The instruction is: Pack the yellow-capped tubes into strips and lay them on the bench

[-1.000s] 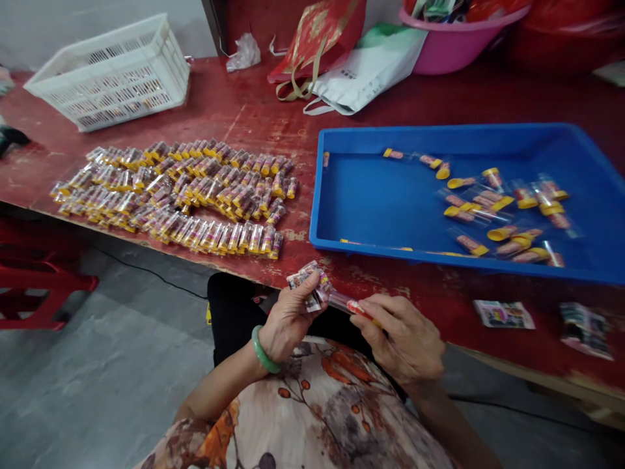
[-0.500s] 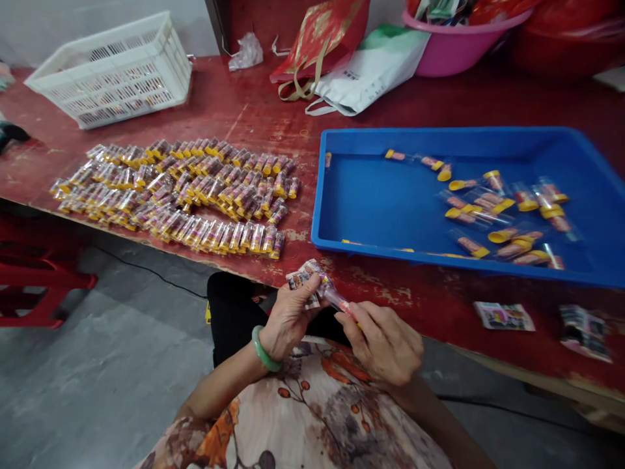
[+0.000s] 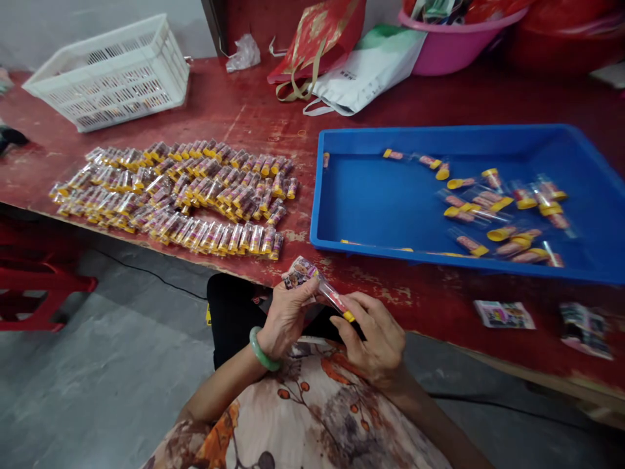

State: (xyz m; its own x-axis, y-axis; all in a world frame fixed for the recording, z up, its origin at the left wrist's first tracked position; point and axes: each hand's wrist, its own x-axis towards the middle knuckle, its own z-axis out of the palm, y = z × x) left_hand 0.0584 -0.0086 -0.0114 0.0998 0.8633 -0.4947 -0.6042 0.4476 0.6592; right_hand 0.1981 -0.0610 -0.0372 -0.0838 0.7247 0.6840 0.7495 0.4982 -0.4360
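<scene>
My left hand (image 3: 287,314), a green bangle at its wrist, pinches a small stack of printed paper slips (image 3: 297,273) between thumb and fingers. Slanting out from the slips is a clear plastic tube (image 3: 333,297) with a yellow cap and something pink inside; one slip lies against its upper end. My right hand (image 3: 374,335) is closed around the capped lower end, thumb below and fingers above. To the right, similar tubes (image 3: 471,245) lie loose in a blue tray (image 3: 315,195). On the left, many tubes with purple printed slips inside (image 3: 215,236) lie in rows.
A white plastic crate (image 3: 110,78) stands at the back left of the red table (image 3: 254,124). Behind the tray are a red bag (image 3: 322,39), a white bag (image 3: 366,71) and a pink basin (image 3: 449,49). Paper stacks (image 3: 504,315) lie at the right front edge.
My right hand has drawn slightly left and its fingers have shifted on the tube, so the yellow cap shows more. The tube and slips stay in my left hand.
</scene>
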